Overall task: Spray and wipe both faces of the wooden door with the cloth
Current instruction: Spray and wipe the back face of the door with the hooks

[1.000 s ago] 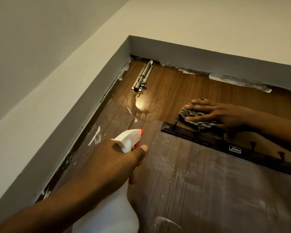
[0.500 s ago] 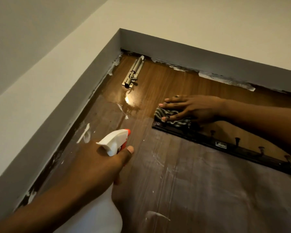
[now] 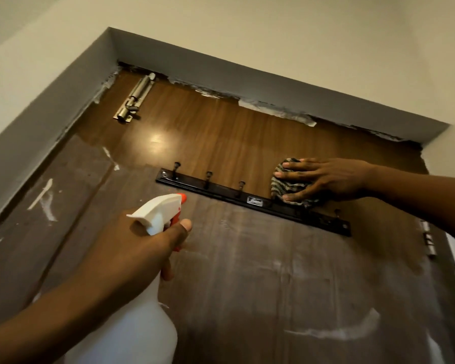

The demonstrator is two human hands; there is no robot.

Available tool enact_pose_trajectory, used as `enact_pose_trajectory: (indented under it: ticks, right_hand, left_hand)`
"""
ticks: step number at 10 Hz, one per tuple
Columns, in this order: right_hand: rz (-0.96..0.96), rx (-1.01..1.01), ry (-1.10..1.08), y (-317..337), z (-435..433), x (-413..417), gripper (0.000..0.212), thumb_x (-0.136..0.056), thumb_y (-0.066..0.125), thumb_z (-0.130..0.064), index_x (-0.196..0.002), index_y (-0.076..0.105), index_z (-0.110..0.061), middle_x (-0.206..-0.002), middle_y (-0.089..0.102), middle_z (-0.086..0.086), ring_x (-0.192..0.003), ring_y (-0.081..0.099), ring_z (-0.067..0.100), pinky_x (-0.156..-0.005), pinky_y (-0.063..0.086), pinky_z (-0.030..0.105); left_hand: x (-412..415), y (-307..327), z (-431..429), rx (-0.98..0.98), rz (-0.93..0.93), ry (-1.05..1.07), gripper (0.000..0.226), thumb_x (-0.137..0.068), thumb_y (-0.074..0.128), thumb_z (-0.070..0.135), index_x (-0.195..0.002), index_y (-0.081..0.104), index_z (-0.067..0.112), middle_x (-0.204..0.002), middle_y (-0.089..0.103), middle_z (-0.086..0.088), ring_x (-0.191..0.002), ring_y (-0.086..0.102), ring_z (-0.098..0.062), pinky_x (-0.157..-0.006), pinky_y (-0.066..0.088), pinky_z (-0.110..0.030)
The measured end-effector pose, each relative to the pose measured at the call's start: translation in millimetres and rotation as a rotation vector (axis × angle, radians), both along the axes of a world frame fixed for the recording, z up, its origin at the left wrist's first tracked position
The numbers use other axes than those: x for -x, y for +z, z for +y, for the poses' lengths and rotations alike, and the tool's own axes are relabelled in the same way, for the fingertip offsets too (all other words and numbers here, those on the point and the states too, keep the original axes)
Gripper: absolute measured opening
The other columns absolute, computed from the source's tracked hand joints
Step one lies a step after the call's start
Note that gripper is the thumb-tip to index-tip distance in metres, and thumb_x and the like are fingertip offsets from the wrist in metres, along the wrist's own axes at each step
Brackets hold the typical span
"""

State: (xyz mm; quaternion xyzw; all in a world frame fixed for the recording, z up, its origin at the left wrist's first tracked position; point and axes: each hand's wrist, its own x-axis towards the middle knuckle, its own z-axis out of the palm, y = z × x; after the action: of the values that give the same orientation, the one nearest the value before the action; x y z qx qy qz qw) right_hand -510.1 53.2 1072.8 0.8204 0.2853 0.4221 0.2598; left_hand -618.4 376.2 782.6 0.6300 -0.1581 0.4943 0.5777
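Observation:
The wooden door (image 3: 221,132) fills the view from below; its top strip is shiny brown, the lower part dull with white smears. My right hand (image 3: 323,179) presses a striped dark cloth (image 3: 286,183) flat against the door just above the right half of the hook rail. My left hand (image 3: 132,245) grips a white spray bottle (image 3: 155,214) with an orange nozzle, held in front of the door below the rail's left end, nozzle aimed at the door.
A black coat-hook rail (image 3: 252,200) with several hooks crosses the door. A metal slide bolt (image 3: 134,101) sits at the top left. The grey door frame (image 3: 247,80) rims the top and left. A hinge (image 3: 428,240) shows at the right edge.
My right hand has slid the cloth to the right along the door above the rail. The wet patch near the bolt now looks wiped. The left hand still holds the bottle up.

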Motion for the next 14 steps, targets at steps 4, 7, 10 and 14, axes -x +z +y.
enact_pose_trajectory:
  ticks: [4, 7, 10, 14]
  right_hand:
    - [-0.422, 0.01, -0.018, -97.3, -236.8, -6.1, 0.061, -0.099, 0.034, -0.039, -0.156, 0.014, -0.044, -0.167, 0.007, -0.003, -0.153, 0.012, 0.028, -0.108, 0.036, 0.062]
    - [-0.418, -0.711, 0.123, -271.2, -190.9, -73.3, 0.068, -0.081, 0.03, -0.034, -0.145, 0.049, -0.02, -0.15, 0.043, 0.026, -0.136, 0.038, 0.05, -0.114, 0.027, 0.063]
    - [-0.325, -0.513, 0.284, -263.8, 49.4, -28.1, 0.066, -0.081, 0.037, -0.03, -0.145, 0.049, -0.03, -0.152, 0.046, 0.006, -0.14, 0.039, 0.031, -0.11, 0.031, 0.048]
    - [-0.388, -0.229, 0.336, -192.7, 277.0, -10.5, 0.064, -0.089, 0.033, -0.036, -0.152, 0.038, -0.024, -0.159, 0.033, 0.009, -0.148, 0.027, 0.029, -0.121, 0.014, 0.049]
  left_hand:
    - [-0.6, 5.1, -150.7, -0.101, -0.046, 0.006, 0.047, -0.083, 0.063, 0.036, -0.128, 0.054, 0.03, -0.075, 0.07, -0.006, -0.046, 0.061, -0.013, -0.06, 0.051, -0.028]
    - [0.8, 2.0, -133.1, -0.169, -0.028, 0.206, 0.055, -0.086, 0.058, 0.044, -0.137, 0.045, 0.029, -0.107, 0.067, -0.003, -0.073, 0.062, -0.015, -0.064, 0.052, -0.023]
    - [26.1, -26.1, -45.5, -0.073, 0.02, 0.329, 0.058, -0.084, 0.061, 0.046, -0.136, 0.047, 0.026, -0.109, 0.067, -0.003, -0.079, 0.066, -0.017, -0.071, 0.056, -0.024]
    - [45.2, -28.7, 107.5, -0.055, 0.113, 0.455, 0.049, -0.084, 0.06, 0.048, -0.122, 0.058, 0.019, -0.11, 0.066, 0.001, -0.084, 0.057, -0.009, -0.075, 0.047, -0.02]
